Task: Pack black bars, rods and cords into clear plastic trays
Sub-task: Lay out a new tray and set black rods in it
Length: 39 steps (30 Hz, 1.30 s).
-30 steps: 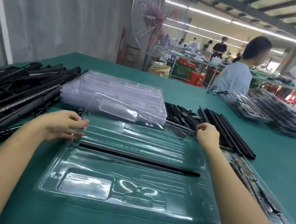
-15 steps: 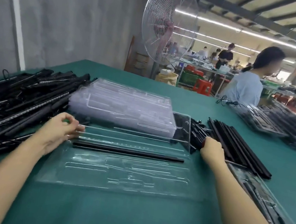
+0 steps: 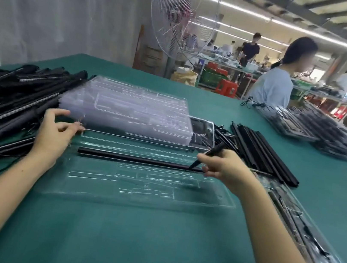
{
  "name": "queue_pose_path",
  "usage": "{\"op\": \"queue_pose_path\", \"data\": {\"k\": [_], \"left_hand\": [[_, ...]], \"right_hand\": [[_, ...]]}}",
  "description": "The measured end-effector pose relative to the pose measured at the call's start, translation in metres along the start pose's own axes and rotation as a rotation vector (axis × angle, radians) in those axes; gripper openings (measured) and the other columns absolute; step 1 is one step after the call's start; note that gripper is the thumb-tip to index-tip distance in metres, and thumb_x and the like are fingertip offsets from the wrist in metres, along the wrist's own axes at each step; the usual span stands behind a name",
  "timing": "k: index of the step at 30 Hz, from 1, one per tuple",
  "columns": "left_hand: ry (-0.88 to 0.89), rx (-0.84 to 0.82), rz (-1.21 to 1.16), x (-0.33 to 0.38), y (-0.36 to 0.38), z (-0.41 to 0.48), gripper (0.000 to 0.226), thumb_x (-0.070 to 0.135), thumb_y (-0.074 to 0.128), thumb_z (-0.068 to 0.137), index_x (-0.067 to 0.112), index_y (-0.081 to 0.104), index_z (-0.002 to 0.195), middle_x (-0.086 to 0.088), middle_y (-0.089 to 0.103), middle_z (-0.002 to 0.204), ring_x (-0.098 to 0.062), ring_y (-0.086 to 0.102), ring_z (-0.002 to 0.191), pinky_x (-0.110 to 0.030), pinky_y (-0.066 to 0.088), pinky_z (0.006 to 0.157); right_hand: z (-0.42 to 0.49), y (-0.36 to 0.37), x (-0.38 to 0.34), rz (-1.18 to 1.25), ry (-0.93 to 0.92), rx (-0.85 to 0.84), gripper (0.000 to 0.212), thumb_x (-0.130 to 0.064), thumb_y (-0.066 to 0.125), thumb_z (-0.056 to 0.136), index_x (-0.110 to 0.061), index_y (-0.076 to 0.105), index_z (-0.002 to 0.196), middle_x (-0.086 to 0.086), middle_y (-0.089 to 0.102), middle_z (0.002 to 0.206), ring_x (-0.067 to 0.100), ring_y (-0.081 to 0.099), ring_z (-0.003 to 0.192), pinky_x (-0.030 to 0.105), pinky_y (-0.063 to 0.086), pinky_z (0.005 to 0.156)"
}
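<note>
A stack of empty trays (image 3: pixel 130 109) is crowding the far edge of the clear tray (image 3: pixel 136 195), with a heap of black bars (image 3: pixel 15 96) lying to its left and loose rods (image 3: pixel 262 151) to its right. The right hand (image 3: pixel 227 168) is pinching a short black rod (image 3: pixel 214 153), its tip meeting the right end of the long bar (image 3: pixel 132 159) lying in the tray. The left hand (image 3: pixel 55 134) is resting at the tray's left rim, fingers loosely bent and thumb lifted apart.

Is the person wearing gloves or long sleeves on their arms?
No. The left arm and right arm are bare as far as the picture shows, no sleeves. The left grip and right grip are bare hands: no gloves, rings, watch or bands visible.
</note>
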<state>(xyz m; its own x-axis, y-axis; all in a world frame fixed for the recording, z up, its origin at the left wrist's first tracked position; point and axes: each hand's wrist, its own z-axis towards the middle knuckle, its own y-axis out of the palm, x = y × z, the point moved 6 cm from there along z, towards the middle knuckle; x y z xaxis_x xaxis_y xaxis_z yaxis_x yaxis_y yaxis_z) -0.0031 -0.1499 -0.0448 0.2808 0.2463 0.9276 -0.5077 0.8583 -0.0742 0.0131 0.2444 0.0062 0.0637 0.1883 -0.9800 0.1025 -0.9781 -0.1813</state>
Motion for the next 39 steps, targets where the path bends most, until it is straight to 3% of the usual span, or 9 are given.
{"op": "queue_pose_path", "data": {"k": [8,13,16,20,26,31,34,36,39], "left_hand": [[-0.193,-0.012,-0.098,0.000,0.005,0.003,0.015,0.016,0.044,0.098,0.024,0.045,0.085,-0.005,0.068,0.095,-0.008,0.059,0.076,-0.025,0.037,0.057],[-0.185,-0.237,-0.081,0.004,0.024,-0.006,0.015,0.017,0.048,0.096,0.021,0.063,0.096,-0.001,0.063,0.110,-0.013,0.058,0.094,-0.025,0.043,0.065],[-0.149,-0.347,-0.004,0.008,0.032,-0.011,0.022,0.018,0.051,0.096,0.021,0.061,0.115,0.004,0.060,0.117,-0.013,0.054,0.107,-0.028,0.046,0.074],[-0.126,-0.381,0.073,0.009,0.033,-0.015,0.033,0.017,0.053,0.095,0.019,0.056,0.128,0.007,0.056,0.121,-0.009,0.053,0.108,-0.029,0.045,0.083],[-0.095,-0.416,0.142,0.008,0.031,-0.016,0.040,0.014,0.055,0.094,0.018,0.051,0.134,0.006,0.052,0.126,-0.011,0.052,0.110,-0.030,0.046,0.086],[-0.061,-0.438,0.265,0.007,0.026,-0.016,0.037,0.015,0.061,0.090,0.026,0.054,0.125,0.006,0.053,0.127,-0.018,0.053,0.117,-0.046,0.043,0.101],[-0.057,-0.448,0.317,0.007,0.020,-0.015,0.029,0.021,0.063,0.089,0.036,0.053,0.112,0.007,0.057,0.120,-0.016,0.055,0.111,-0.044,0.046,0.097],[-0.060,-0.453,0.340,0.008,0.017,-0.015,0.027,0.023,0.065,0.087,0.041,0.054,0.103,0.011,0.059,0.111,-0.016,0.058,0.103,-0.040,0.049,0.089],[-0.057,-0.437,0.410,0.010,0.015,-0.015,0.027,0.026,0.069,0.084,0.039,0.053,0.102,0.014,0.062,0.101,-0.011,0.059,0.079,-0.031,0.046,0.069]], "right_hand": [[-0.014,0.034,0.015,-0.068,0.014,-0.143,0.015,0.011,0.073,0.071,-0.001,0.065,0.074,0.011,0.064,0.060,0.017,0.062,0.052,0.020,0.049,0.049],[-0.018,0.044,0.019,-0.102,0.036,-0.266,0.017,0.006,0.075,0.071,-0.002,0.067,0.083,0.008,0.068,0.065,0.015,0.062,0.054,0.020,0.050,0.054],[-0.021,0.036,0.016,-0.149,0.060,-0.301,0.023,0.000,0.077,0.071,-0.004,0.066,0.092,0.006,0.070,0.073,0.014,0.062,0.060,0.020,0.050,0.057],[-0.028,0.010,0.007,-0.281,0.061,-0.317,0.018,-0.003,0.076,0.074,-0.006,0.070,0.090,0.004,0.072,0.079,0.012,0.066,0.069,0.021,0.053,0.064],[-0.033,-0.003,0.003,-0.648,0.012,-0.260,0.014,-0.004,0.071,0.079,-0.013,0.071,0.090,0.005,0.071,0.089,0.015,0.068,0.079,0.015,0.053,0.065],[-0.035,0.001,-0.004,-0.791,-0.021,-0.230,0.019,-0.012,0.073,0.079,-0.020,0.067,0.095,-0.001,0.066,0.097,0.014,0.065,0.088,0.021,0.053,0.074],[-0.039,-0.008,0.002,-1.061,0.107,-0.250,0.020,-0.017,0.075,0.077,-0.021,0.063,0.092,-0.008,0.056,0.086,0.007,0.055,0.072,0.017,0.045,0.057],[-0.041,-0.010,0.010,-1.096,0.221,-0.290,0.017,-0.011,0.074,0.078,-0.018,0.060,0.084,-0.002,0.059,0.079,0.009,0.056,0.064,0.018,0.046,0.049],[-0.037,0.001,0.010,-1.087,0.170,-0.289,0.018,-0.005,0.071,0.079,-0.017,0.058,0.078,0.005,0.062,0.076,0.013,0.057,0.061,0.022,0.051,0.053]]}}
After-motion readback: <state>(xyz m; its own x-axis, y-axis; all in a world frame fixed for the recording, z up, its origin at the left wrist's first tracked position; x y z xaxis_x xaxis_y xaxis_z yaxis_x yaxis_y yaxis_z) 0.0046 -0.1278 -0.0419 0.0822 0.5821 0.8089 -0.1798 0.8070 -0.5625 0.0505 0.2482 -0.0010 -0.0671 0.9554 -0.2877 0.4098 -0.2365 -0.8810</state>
